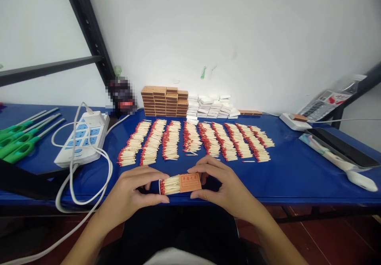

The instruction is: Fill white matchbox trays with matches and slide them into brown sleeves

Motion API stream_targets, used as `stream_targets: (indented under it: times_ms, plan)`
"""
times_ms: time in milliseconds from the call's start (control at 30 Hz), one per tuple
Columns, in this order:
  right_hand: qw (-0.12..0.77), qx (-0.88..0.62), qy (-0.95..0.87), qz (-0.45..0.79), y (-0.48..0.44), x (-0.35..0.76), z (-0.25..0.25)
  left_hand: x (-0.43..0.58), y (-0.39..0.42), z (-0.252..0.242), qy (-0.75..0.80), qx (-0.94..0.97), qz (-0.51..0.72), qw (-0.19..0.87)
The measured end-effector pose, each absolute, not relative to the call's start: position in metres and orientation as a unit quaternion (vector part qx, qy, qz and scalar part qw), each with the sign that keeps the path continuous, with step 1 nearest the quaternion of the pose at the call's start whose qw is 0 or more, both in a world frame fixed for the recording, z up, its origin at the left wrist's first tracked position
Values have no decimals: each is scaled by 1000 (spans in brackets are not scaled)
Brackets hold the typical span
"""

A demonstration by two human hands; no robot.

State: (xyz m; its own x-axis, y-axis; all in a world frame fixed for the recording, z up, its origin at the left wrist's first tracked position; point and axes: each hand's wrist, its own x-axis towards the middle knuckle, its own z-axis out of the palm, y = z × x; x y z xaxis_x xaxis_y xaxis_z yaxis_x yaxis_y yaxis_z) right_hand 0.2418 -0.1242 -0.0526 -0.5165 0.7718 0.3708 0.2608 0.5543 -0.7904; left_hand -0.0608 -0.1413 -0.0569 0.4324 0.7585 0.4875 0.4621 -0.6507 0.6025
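Observation:
Between my hands, over the front edge of the blue table, is a half-open matchbox. Its white tray, full of red-tipped matches, sticks out to the left of the brown sleeve, which bears red printing. My left hand grips the tray's end between thumb and fingers. On the other side, my right hand pinches the sleeve. Just beyond lie several slanting rows of loose matches, red heads mostly toward the left.
Behind the rows stand stacked brown matchboxes and a pile of white trays. To the left are a power strip with looping white cables and green-handled tools. A phone, wrapped toothbrush and plastic bottle lie right.

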Motion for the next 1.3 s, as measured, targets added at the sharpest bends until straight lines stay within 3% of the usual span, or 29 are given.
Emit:
stream_targets:
  times_ms: [800,1300]
  plan:
    - [369,-306,-789,384,-133,224,-51,-48,-147,-51,350,803,438,202]
    - [348,-196,-792,461,-156,213,-45,-35,-162,-60,403,759,343,380]
